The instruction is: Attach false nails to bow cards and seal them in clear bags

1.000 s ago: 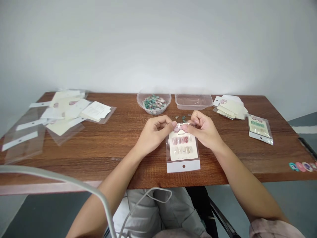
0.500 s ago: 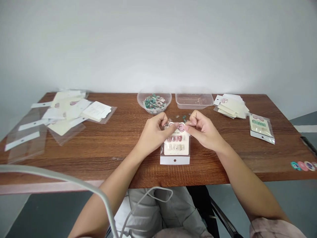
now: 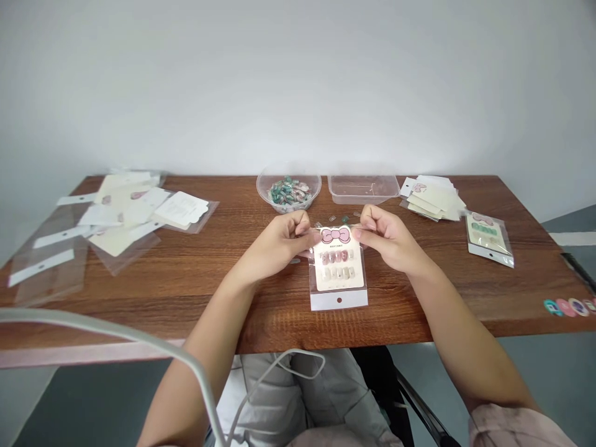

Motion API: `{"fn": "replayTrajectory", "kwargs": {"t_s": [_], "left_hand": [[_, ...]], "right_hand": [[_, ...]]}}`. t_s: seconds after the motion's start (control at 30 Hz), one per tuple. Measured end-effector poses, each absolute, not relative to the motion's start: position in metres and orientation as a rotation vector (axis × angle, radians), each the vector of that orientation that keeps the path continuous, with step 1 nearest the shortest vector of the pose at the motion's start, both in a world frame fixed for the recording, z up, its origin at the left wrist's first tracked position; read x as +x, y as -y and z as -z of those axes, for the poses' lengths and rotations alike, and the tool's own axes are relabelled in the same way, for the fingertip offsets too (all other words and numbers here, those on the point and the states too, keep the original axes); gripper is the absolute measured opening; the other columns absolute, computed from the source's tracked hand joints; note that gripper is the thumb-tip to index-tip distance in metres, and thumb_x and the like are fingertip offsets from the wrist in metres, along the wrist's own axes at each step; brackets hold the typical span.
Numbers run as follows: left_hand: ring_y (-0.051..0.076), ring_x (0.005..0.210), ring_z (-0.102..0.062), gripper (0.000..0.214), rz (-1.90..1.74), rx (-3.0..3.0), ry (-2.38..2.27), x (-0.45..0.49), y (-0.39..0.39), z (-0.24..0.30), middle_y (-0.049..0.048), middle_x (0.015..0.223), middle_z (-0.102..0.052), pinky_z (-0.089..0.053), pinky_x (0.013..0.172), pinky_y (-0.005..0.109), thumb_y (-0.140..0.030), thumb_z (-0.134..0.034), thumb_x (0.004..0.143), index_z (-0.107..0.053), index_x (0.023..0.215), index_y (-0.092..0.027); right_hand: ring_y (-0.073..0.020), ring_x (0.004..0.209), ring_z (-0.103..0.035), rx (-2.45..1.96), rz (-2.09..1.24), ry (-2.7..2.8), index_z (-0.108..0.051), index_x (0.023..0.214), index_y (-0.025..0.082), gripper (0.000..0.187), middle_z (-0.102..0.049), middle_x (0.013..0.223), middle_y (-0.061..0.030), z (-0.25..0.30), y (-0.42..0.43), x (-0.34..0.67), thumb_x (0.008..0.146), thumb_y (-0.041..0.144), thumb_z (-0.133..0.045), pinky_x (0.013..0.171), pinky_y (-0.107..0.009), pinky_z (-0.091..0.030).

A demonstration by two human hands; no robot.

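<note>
"What do you have on the feed?"

"I'm looking at a cream card [image 3: 338, 267] with a pink bow printed at the top and two rows of false nails [image 3: 336, 264] below it. It sits inside a clear bag [image 3: 339, 273], right in front of the person, and the bag's white strip with its punched hole faces them. The bag's lower end looks to be resting on the desk [image 3: 153, 304]."

"And the hands?"

"Both are curled and closed on the bag's top edge, one on each side of the bow. The left hand [image 3: 277, 245] and right hand [image 3: 388, 241] pinch the plastic, with a gap between them."

"What's just past them?"

"A few small loose pieces [image 3: 345, 219] lie on the desk just beyond the card. Behind those are a clear bowl [image 3: 311, 200] of colored nails and a clear plastic tray [image 3: 363, 200], side by side."

"And further out?"

"To the right, I can see a stack of cream cards [image 3: 433, 198] and a filled bag [image 3: 488, 239]. To the left, loose cards and empty bags [image 3: 125, 214] overlap in a spread."
</note>
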State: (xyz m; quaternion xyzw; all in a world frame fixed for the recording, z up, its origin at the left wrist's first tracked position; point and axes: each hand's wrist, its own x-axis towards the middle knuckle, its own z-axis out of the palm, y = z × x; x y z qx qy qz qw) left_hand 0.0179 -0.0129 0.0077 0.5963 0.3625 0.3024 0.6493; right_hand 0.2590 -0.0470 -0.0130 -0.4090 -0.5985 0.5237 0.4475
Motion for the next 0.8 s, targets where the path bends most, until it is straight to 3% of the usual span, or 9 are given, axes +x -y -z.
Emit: {"fn": "replayTrajectory", "kwargs": {"t_s": [0.17,0.4,0.63,0.8], "left_hand": [[0.006,0.060,-0.040,0.045,-0.631,1.230,-0.750,0.014,0.011,-0.010,-0.0092,0.067,-0.039,-0.045,0.060,0.019,-0.025,-0.079,0.080,-0.034,0.076,-0.022],[0.008,0.069,-0.056,0.032,-0.668,1.213,-0.786,0.012,0.006,-0.004,-0.0055,0.076,-0.055,-0.051,0.066,0.021,-0.019,-0.075,0.077,-0.043,0.081,-0.021],[0.009,0.067,-0.058,0.031,-0.722,1.198,-0.816,0.020,0.008,0.001,-0.0043,0.076,-0.058,-0.049,0.063,0.021,-0.025,-0.078,0.075,-0.048,0.082,-0.020],[0.010,0.069,-0.058,0.045,-0.736,1.256,-0.784,0.028,0.010,0.010,-0.0032,0.075,-0.062,-0.045,0.062,0.021,-0.029,-0.079,0.081,-0.035,0.079,-0.023]], "right_hand": [[-0.0113,0.065,-0.045,-1.009,-1.485,1.397,-0.038,0.082,0.026,0.040,-0.044,0.071,0.0066,0.016,0.044,0.269,0.091,0.039,-0.074,0.060,-0.025,-0.045],[-0.0158,0.073,-0.068,-1.067,-1.374,1.256,-0.044,0.087,0.026,0.036,-0.065,0.077,0.0034,0.018,0.039,0.272,0.087,0.041,-0.078,0.064,-0.028,-0.056],[-0.0161,0.069,-0.070,-1.187,-1.388,1.236,-0.051,0.111,0.027,0.054,-0.073,0.079,0.0033,0.025,0.040,0.253,0.079,0.052,-0.086,0.061,-0.027,-0.054],[-0.0186,0.072,-0.072,-1.342,-1.321,1.366,-0.055,0.129,0.028,0.063,-0.073,0.081,0.0017,0.025,0.044,0.246,0.080,0.054,-0.085,0.064,-0.030,-0.053]]}}
